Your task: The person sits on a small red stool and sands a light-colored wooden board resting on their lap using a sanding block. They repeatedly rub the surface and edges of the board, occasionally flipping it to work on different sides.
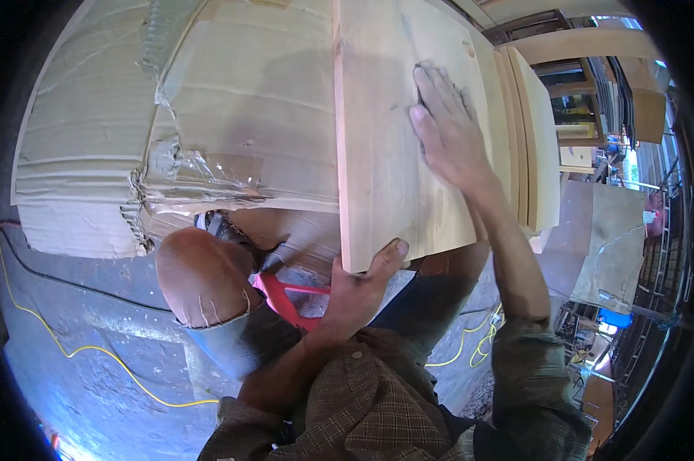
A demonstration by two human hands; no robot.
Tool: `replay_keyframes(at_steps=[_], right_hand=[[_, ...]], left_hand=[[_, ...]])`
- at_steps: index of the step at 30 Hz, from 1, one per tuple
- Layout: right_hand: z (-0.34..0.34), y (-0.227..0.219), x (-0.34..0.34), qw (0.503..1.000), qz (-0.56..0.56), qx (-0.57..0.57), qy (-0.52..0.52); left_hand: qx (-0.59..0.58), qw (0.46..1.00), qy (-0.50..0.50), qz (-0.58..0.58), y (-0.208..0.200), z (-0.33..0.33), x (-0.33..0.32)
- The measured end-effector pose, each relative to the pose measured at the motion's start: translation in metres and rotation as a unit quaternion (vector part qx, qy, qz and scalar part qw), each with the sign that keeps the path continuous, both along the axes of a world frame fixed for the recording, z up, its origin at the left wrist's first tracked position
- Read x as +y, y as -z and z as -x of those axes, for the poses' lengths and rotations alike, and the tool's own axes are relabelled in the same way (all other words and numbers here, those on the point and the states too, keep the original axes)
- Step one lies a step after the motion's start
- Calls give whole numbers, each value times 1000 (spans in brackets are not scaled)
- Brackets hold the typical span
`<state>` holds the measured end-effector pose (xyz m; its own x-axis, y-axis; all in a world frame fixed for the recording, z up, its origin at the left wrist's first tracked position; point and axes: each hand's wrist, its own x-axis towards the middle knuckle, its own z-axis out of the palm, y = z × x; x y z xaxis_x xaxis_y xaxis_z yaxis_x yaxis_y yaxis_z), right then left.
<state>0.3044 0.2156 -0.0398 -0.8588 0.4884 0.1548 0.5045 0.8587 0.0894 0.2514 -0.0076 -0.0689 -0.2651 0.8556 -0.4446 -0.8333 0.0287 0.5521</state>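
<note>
A pale wooden board (378,146) lies before me, its near end reaching out over my lap. At the near left corner my left hand (358,292) is closed round the board's end, thumb on top and the other fingers hidden beneath. My right hand (448,127) lies flat on the upper face, fingers stretched forward and close together. A thin dark edge shows along its fingertips and thumb; what lies under the palm, if anything, is hidden. Grey smudges mark the wood near those fingers.
Torn cardboard (247,115) covers the surface left of the board. More boards (535,138) stand stacked on the right. Below, a pink plastic piece (285,303) sits between my legs. A yellow cord (116,369) and a black cable (93,284) cross the concrete floor.
</note>
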Motion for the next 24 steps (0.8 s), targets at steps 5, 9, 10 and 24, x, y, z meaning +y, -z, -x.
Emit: replay_keyframes(at_steps=[5, 9, 10, 24], right_hand=[[54, -6, 66, 998, -46, -31, 20], [87, -1, 115, 998, -1, -59, 32], [87, 0, 115, 999, 2, -47, 10], [-24, -6, -33, 995, 82, 58, -20]], left_hand=[[10, 1000, 7, 1, 1, 0, -1], [49, 998, -28, -7, 0, -4, 4], [51, 998, -44, -14, 0, -3, 5], [21, 1000, 10, 9, 1, -1, 0]])
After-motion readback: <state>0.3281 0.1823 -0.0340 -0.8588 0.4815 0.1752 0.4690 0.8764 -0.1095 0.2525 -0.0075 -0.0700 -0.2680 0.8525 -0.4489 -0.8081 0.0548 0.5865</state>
